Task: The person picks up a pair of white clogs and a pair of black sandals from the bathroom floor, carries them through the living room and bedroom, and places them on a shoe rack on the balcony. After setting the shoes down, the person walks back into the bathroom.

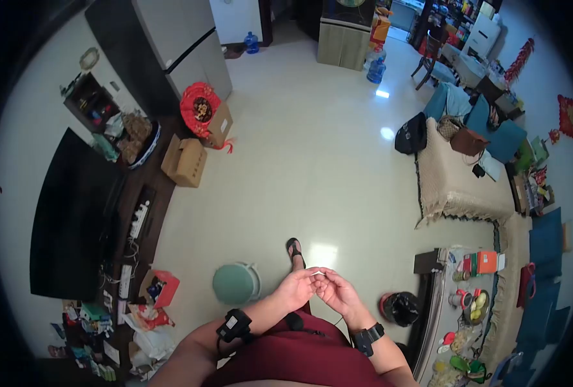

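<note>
My left hand [295, 291] and my right hand [339, 291] meet in front of my body, over the dark red clothing [286, 358]. Between the fingertips of both hands is a small white thing [318, 273], thin and too small to name. The fingers of each hand are closed in a pinch around it. A black device is strapped to each wrist. Past the hands, one foot in a black sandal [293, 245] shows on the pale tiled floor.
A round green stool [233, 284] stands left of my hands. To the right are a bin with a black bag [402, 308] and a low table [432, 298] with fruit and boxes. Cardboard boxes [187, 162] sit by the TV cabinet; a covered sofa [457, 177] holds bags.
</note>
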`<state>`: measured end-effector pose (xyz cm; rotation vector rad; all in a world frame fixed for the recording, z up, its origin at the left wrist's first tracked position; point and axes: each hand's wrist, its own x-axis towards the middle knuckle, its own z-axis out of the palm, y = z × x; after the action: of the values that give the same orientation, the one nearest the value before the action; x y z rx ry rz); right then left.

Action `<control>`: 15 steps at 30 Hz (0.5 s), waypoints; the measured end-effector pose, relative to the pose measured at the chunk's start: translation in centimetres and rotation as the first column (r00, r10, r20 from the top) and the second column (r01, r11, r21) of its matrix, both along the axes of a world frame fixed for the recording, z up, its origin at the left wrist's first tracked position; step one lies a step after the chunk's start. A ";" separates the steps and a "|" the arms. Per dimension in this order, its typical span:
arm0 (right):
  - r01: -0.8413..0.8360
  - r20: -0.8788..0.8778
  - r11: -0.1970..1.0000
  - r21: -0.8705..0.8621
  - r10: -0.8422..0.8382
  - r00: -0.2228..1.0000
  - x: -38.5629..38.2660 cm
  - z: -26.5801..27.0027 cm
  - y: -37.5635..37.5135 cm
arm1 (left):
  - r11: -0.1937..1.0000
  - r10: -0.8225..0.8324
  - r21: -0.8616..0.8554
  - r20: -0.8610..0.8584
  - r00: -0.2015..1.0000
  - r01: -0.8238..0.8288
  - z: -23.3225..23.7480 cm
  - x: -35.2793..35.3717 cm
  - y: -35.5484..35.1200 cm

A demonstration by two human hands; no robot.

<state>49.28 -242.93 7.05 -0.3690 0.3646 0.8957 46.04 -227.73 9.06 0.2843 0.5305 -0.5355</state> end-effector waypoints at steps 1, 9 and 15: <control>0.003 0.021 1.000 -0.017 -0.003 1.000 5.0 -0.4 0.6 | 1.000 -0.010 0.005 0.012 1.000 0.010 -0.5 5.0 0.8; 0.041 0.070 0.995 -0.091 -0.035 0.997 26.0 1.7 4.1 | 1.000 0.001 -0.006 0.042 0.999 -0.001 0.0 26.1 4.1; 0.079 -0.073 0.996 -0.031 -0.081 0.994 37.9 0.4 6.7 | 1.000 0.016 -0.015 -0.113 0.994 -0.017 1.3 38.9 6.3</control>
<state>87.16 -236.27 7.44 -0.3452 0.4581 0.8276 84.90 -221.45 10.33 0.2353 0.6369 -0.5416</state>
